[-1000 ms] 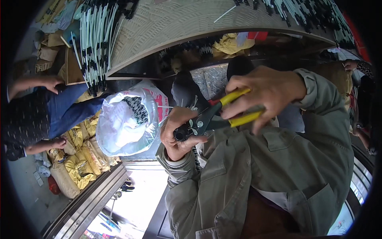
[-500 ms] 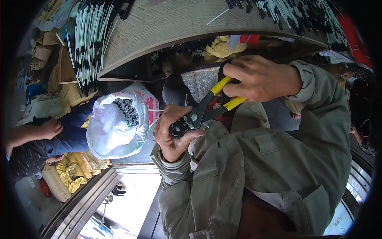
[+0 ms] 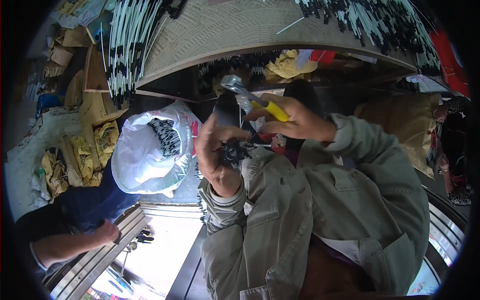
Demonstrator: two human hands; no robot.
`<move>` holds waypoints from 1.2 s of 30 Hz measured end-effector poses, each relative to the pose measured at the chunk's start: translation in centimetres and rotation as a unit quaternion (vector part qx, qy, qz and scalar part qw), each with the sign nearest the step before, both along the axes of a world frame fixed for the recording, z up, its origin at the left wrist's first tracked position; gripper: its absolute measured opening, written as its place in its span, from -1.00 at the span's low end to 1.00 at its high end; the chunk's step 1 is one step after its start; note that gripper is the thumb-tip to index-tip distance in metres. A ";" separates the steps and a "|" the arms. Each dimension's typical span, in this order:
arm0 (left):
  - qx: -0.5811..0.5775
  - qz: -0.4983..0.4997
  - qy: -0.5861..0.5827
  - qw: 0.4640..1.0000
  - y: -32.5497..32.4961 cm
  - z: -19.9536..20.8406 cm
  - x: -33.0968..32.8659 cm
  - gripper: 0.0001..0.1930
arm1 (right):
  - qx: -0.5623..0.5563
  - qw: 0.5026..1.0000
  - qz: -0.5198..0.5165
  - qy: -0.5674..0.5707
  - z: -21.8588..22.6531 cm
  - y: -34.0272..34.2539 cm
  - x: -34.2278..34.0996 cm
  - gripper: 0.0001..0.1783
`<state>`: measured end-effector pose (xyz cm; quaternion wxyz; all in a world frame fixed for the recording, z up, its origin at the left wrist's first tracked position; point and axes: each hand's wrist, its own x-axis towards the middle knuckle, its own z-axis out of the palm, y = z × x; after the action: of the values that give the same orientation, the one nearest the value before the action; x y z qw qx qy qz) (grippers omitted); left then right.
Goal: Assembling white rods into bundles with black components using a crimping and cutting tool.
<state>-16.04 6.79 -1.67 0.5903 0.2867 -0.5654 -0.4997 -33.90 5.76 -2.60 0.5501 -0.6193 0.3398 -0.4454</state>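
Note:
My right hand [image 3: 295, 117] is closed around the yellow grips of a pair of cutters [image 3: 274, 110]. The tool's silvery head points up and left, above my left hand. My left hand [image 3: 215, 155] is curled, palm inward, round a small clump of black parts [image 3: 236, 151] with thin pale pieces sticking out. The clump is apart from the cutter's head. Fingers hide some of the clump, and its exact kind is hard to make out.
Left of my hands stands a white plastic sack [image 3: 135, 165] with black-and-white pieces inside. Bundles of white rods with black parts [image 3: 132, 45] lie on the patterned table [image 3: 225, 30] ahead. A co-worker's arm [image 3: 75, 245] shows at lower left. A brown sack [image 3: 395, 120] stands at right.
The cutters have come away from the clump in my left hand and turned head upward. My right hand has moved left and down. The co-worker's arm has shifted lower.

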 end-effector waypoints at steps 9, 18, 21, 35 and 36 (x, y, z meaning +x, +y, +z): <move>-0.320 0.197 0.107 0.920 0.2 -2.5 0.2 0.31 | 0.061 0.988 -0.074 -0.119 -4.2 1.6 2.3 -0.85; -0.126 -0.019 -0.209 0.969 1.6 -3.9 2.2 0.21 | 0.082 0.983 -0.052 -0.156 -4.4 3.8 1.5 -0.79; -0.154 0.008 -0.294 0.943 3.5 -1.7 0.2 0.25 | 0.063 0.982 -0.060 -0.167 -3.7 4.3 3.1 -0.78; -0.036 0.159 -0.177 0.971 5.2 -0.8 3.1 -0.70 | -0.183 0.982 -0.047 0.001 -0.5 3.2 4.7 -0.79; -0.021 0.171 -0.138 0.975 5.2 -1.0 3.2 -0.71 | -0.153 0.985 -0.080 -0.017 -0.5 3.2 4.6 -0.82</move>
<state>-12.86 11.98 -2.72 0.5893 0.4332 -0.5940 -0.3349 -29.31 8.95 -3.07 0.4173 -0.6595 0.3067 -0.5448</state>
